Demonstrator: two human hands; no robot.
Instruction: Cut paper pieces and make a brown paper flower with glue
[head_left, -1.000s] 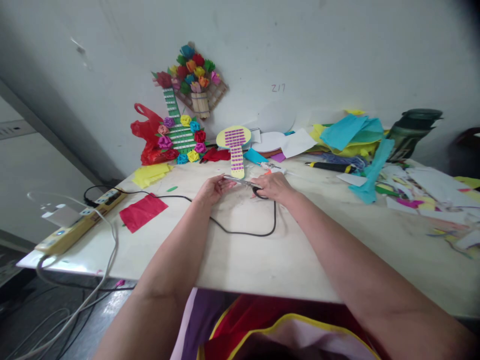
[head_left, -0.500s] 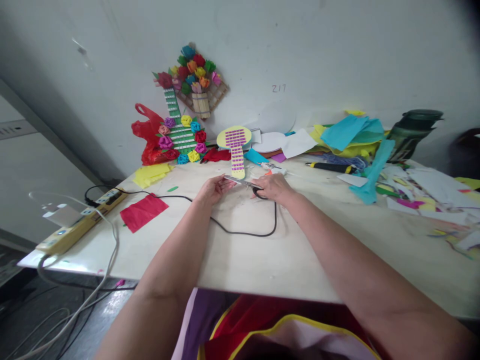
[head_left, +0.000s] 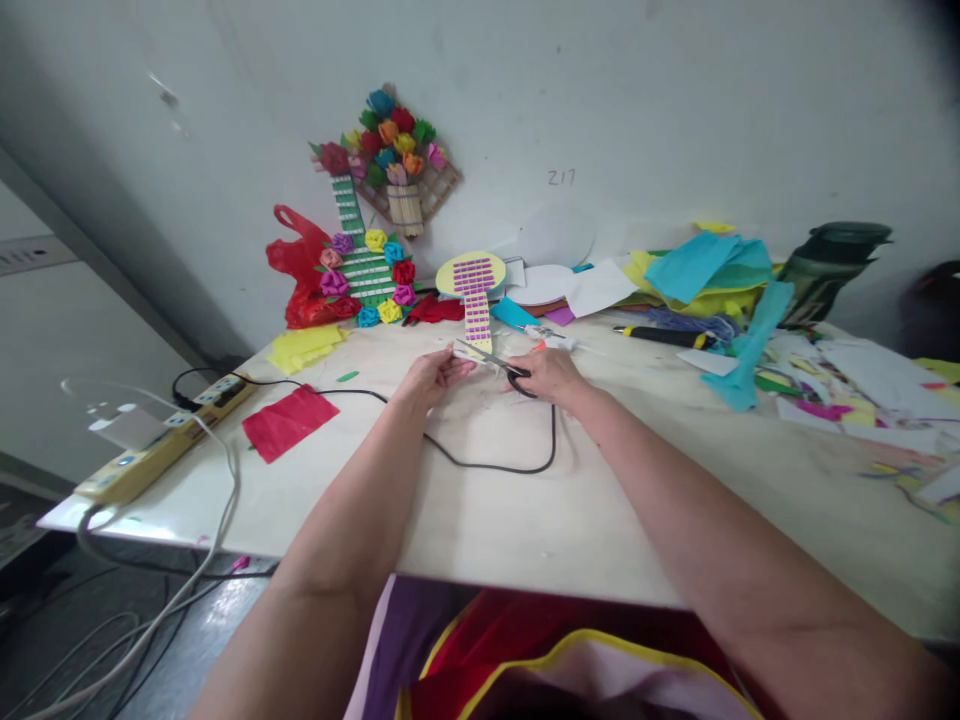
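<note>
My right hand (head_left: 551, 376) grips a pair of scissors (head_left: 496, 362) by its black handles, the blades parted and pointing left. Between the fingertips of my left hand (head_left: 439, 374) is a small white piece of paper (head_left: 466, 353), pinched at its left end. The scissor blades lie over this piece. Just beyond my hands leans a yellow paper guitar (head_left: 478, 300) with purple strips across its round body and neck; its lower end is partly behind the scissors. A black cord (head_left: 487, 465) loops on the table below my hands.
A red paper sheet (head_left: 291, 422) and a power strip (head_left: 161, 440) lie on the left. Behind stand a green flower-trimmed guitar (head_left: 366, 275) and a red plastic bag (head_left: 300, 265). Paper scraps (head_left: 855, 380), a black-yellow tool (head_left: 660, 336) and a dark bottle (head_left: 832, 270) are on the right.
The scissor blades have opened wider and now cross the white piece of paper. Both hands stay in nearly the same place; the view has shifted slightly.
</note>
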